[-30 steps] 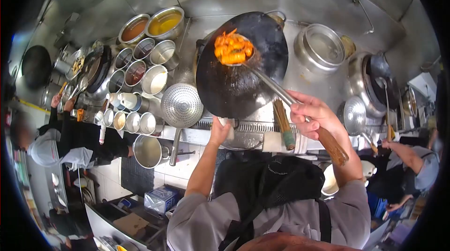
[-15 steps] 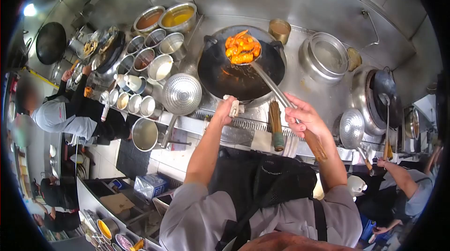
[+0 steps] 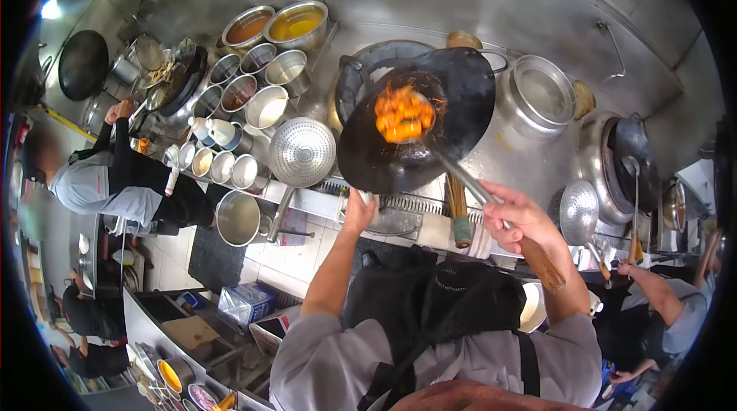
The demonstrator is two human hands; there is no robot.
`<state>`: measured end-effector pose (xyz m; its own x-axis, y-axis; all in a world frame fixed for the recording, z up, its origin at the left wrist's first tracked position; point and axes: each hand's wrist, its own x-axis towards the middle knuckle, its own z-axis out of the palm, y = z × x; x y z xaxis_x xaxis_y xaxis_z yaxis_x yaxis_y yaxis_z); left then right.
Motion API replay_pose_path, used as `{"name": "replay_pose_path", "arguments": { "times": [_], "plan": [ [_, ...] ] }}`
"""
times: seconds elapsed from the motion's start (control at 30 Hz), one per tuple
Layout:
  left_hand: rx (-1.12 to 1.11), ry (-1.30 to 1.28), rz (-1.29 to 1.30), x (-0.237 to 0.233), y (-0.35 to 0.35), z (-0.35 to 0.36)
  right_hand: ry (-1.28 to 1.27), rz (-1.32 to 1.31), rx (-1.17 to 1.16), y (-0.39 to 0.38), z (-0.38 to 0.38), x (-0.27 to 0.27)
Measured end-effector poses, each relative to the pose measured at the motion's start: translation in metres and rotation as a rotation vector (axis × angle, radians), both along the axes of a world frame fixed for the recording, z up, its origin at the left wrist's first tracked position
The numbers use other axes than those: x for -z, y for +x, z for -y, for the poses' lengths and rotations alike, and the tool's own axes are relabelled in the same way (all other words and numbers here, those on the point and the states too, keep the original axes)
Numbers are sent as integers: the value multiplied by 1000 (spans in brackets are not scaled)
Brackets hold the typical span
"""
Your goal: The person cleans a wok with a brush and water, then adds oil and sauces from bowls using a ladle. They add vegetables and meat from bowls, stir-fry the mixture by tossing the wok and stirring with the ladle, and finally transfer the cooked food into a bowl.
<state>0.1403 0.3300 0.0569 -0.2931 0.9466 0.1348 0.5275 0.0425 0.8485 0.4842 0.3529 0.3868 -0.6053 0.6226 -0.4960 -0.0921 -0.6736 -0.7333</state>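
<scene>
My left hand [image 3: 359, 210] is closed at the near edge of the black wok [image 3: 468, 111], with a bit of pale cloth between hand and rim. The wok is tilted and raised off the stove ring. In my right hand [image 3: 513, 215] is the long handle of a ladle [image 3: 470, 179], held at the metal just above its wooden end. Glossy orange food [image 3: 404, 114] fills the ladle's bowl, which is over the wok. Brown sauce marks the wok's inner surface.
Left of the wok are a perforated strainer [image 3: 302, 151], metal sauce pots [image 3: 267, 107] and two large bowls [image 3: 295, 25]. A bamboo brush [image 3: 459, 215] lies in front. To the right stand a steel pot [image 3: 542, 90] and another strainer [image 3: 577, 211]. Other people work at both sides.
The wok has come up off the stove ring and tilted, moving right and nearer. The ladle's bowl of food is slightly lower, and my right hand has shifted right and down.
</scene>
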Motion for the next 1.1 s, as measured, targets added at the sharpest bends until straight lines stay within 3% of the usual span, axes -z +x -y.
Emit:
{"name": "replay_pose_path", "arguments": {
  "times": [0.13,0.2,0.27,0.33,0.37,0.47,0.53,0.67,0.7,0.73,0.8,0.9,1.0,1.03,1.1],
  "plan": [
    [27,32,106,-3,6,-1,141,-68,29,-12,-4,-7],
    [-6,-59,664,-9,18,-8,178,-47,56,-15,-4,-9],
    [-76,-59,778,-21,32,-17,201,-22,82,-15,-1,-8],
    [38,-256,1168,-47,40,-28,215,-32,65,-14,-1,-5],
    [-41,-231,1250,-70,56,-33,215,-32,65,-14,0,-1],
    [24,-334,1388,-56,62,-72,173,-53,59,-13,2,19],
    [-34,-274,1406,-50,73,-103,158,-9,83,-16,3,30],
    [-186,-274,1332,23,75,-109,145,46,-62,-10,0,45],
    [-257,-254,1198,-47,80,-70,133,53,-95,-9,-2,45],
    [-274,-262,1201,-8,65,-55,136,92,-153,-9,-3,42],
    [-364,-183,1162,-32,51,11,118,138,-282,-14,-7,45],
    [-398,-107,1214,-21,27,114,95,125,-504,-30,-10,55],
    [-660,-167,840,-4,15,207,26,152,-749,-69,-4,73],
    [-751,-130,855,-3,15,230,-8,152,-843,-87,0,79],
    [-768,-312,561,-4,9,273,-28,154,-1053,-135,16,81]
  ]
}}
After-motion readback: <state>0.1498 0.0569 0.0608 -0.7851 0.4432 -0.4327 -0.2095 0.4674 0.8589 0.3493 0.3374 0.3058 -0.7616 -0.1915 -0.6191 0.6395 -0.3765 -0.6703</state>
